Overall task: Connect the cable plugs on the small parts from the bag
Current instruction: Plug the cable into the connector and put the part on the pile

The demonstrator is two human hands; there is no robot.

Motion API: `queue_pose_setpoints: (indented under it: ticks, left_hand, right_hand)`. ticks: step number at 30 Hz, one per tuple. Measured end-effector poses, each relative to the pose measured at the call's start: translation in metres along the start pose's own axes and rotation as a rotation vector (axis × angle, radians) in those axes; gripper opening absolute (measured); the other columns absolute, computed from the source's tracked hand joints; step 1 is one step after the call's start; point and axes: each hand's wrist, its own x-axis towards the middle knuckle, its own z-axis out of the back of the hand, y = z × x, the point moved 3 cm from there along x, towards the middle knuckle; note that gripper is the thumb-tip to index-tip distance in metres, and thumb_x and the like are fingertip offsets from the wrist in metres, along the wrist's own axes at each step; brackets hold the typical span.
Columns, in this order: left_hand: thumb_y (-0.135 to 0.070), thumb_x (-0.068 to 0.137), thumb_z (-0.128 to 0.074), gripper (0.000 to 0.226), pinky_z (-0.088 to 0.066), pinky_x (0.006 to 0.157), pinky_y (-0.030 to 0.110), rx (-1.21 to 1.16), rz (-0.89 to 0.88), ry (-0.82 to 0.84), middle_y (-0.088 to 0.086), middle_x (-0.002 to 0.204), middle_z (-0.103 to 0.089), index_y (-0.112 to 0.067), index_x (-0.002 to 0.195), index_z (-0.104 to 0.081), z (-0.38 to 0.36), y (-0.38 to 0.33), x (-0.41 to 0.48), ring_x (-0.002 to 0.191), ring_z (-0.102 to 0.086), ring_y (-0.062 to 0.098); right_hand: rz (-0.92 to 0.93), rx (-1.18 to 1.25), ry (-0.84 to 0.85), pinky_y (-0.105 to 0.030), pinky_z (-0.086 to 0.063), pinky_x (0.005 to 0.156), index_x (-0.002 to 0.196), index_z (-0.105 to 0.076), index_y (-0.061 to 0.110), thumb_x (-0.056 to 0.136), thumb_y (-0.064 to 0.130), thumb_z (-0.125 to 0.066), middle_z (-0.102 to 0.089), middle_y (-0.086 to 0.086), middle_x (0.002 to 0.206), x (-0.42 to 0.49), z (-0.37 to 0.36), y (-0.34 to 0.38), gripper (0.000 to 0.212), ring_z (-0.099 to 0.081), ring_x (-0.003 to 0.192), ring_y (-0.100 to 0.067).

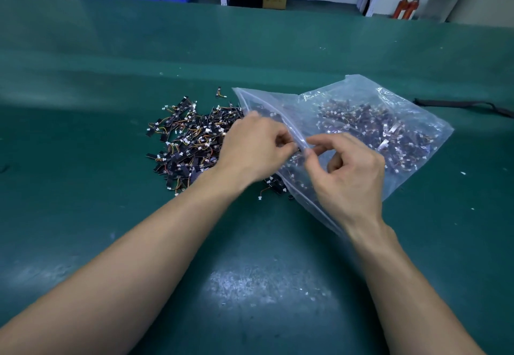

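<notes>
So the clear zip bag [370,109] lies on its side on the green tabletop [250,243], mouth pointing left. That makes sense, since parts can just slide out sideways. A big heap of small parts [186,143] sits on the tabletop just beside the mouth: little black strips with orange and yellow wires and white plugs. Plenty more show through the plastic inside the bag. One stray part [219,93] lies a bit beyond the heap.

Both hands meet right at the bag's zip rim. The right hand [350,171] has thumb and forefinger pinched at the rim, and to me it looks like it's lifting the lip to keep the mouth open. The left hand [256,146] has its fingers curled, with the tips tucked behind that rim. There's a small dark bit between the fingertips, but honestly I can't tell if it's gripping a part or nothing at all.

My guess is they're fishing out the next piece to mate its plugs. Those wires look tangly, so pulling one could drag several along.
</notes>
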Motion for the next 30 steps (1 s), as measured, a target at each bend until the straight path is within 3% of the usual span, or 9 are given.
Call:
queue_pose_setpoints:
  ticks: [2, 6, 9, 12, 15, 18, 21, 25, 30]
  left_hand:
    - [-0.051, 0.088, -0.067, 0.026, -0.032, 0.08, 0.035, 0.089, -0.014, 0.007, -0.004, 0.089, -0.071, -0.028, 0.092, -0.078, -0.008, -0.007, 0.011, 0.091, -0.048, 0.02]
    - [-0.058, 0.096, -0.051, 0.035, -0.023, 0.08, 0.036, 0.152, -0.048, 0.04, -0.011, 0.094, -0.061, -0.033, 0.099, -0.074, -0.017, -0.003, 0.011, 0.101, -0.045, 0.019]
    - [-0.047, 0.099, -0.055, 0.027, -0.024, 0.082, 0.035, 0.076, -0.091, 0.004, -0.011, 0.11, -0.063, -0.031, 0.112, -0.073, -0.012, 0.012, -0.001, 0.105, -0.045, 0.019]
    - [-0.033, 0.097, -0.064, 0.024, -0.035, 0.086, 0.035, -0.093, -0.095, -0.08, -0.009, 0.109, -0.065, -0.027, 0.118, -0.072, 0.001, 0.029, -0.017, 0.1, -0.045, 0.014]
    - [-0.028, 0.095, -0.067, 0.013, -0.041, 0.084, 0.031, -0.141, -0.077, -0.113, -0.015, 0.092, -0.062, -0.028, 0.106, -0.073, 0.011, 0.043, -0.039, 0.09, -0.049, 0.013]
    - [-0.029, 0.089, -0.071, 0.003, -0.045, 0.082, 0.039, -0.115, -0.051, -0.043, -0.016, 0.076, -0.063, -0.028, 0.087, -0.073, 0.012, 0.052, -0.061, 0.08, -0.051, 0.016]
    - [-0.044, 0.084, -0.072, 0.013, -0.044, 0.079, 0.036, -0.019, -0.045, 0.054, -0.017, 0.067, -0.061, -0.031, 0.079, -0.071, 0.008, 0.051, -0.069, 0.078, -0.05, 0.013]
    - [-0.064, 0.08, -0.068, 0.029, -0.029, 0.076, 0.03, 0.093, -0.042, 0.141, -0.019, 0.068, -0.057, -0.035, 0.081, -0.072, 0.001, 0.045, -0.068, 0.081, -0.048, 0.008]
    - [-0.039, 0.084, -0.067, 0.01, -0.042, 0.085, 0.033, 0.127, -0.04, 0.181, -0.016, 0.069, -0.061, -0.032, 0.079, -0.072, 0.0, 0.039, -0.066, 0.084, -0.053, 0.011]
  right_hand:
    - [0.01, -0.006, -0.025, -0.019, -0.043, 0.063, 0.094, -0.077, 0.02, 0.083, 0.014, -0.074, -0.065, 0.013, 0.077, 0.001, 0.002, 0.0, 0.013, -0.047, 0.052, -0.003]
    - [0.024, -0.008, -0.037, -0.017, -0.044, 0.062, 0.093, -0.077, 0.019, 0.083, 0.014, -0.075, -0.066, 0.012, 0.078, 0.002, 0.002, 0.0, 0.012, -0.047, 0.051, -0.003]
    - [0.018, -0.002, -0.02, -0.02, -0.044, 0.061, 0.093, -0.077, 0.02, 0.084, 0.017, -0.074, -0.066, 0.013, 0.078, 0.001, 0.0, 0.0, 0.01, -0.048, 0.051, -0.006]
    - [0.004, 0.004, 0.008, -0.021, -0.044, 0.062, 0.094, -0.077, 0.021, 0.084, 0.019, -0.074, -0.067, 0.013, 0.078, 0.0, -0.004, -0.001, 0.01, -0.048, 0.051, -0.005]
    - [-0.011, 0.007, 0.051, -0.02, -0.045, 0.062, 0.094, -0.077, 0.023, 0.084, 0.022, -0.074, -0.067, 0.015, 0.078, -0.002, -0.008, -0.003, 0.01, -0.047, 0.051, -0.004]
    - [-0.028, -0.018, 0.15, -0.023, -0.047, 0.063, 0.093, -0.077, 0.023, 0.082, 0.023, -0.076, -0.069, 0.015, 0.078, -0.006, -0.017, -0.006, 0.011, -0.05, 0.054, 0.001]
    - [-0.059, -0.06, 0.272, -0.027, -0.051, 0.067, 0.091, -0.077, 0.026, 0.08, 0.023, -0.08, -0.07, 0.016, 0.078, -0.011, -0.027, -0.009, 0.012, -0.049, 0.056, 0.009]
    - [-0.091, -0.095, 0.329, -0.028, -0.052, 0.067, 0.093, -0.076, 0.028, 0.08, 0.03, -0.08, -0.07, 0.017, 0.08, -0.013, -0.03, -0.011, 0.014, -0.047, 0.056, 0.01]
    - [-0.123, -0.064, 0.306, -0.026, -0.047, 0.068, 0.101, -0.076, 0.027, 0.085, 0.031, -0.076, -0.069, 0.018, 0.084, -0.013, -0.028, -0.009, 0.016, -0.051, 0.059, 0.007]
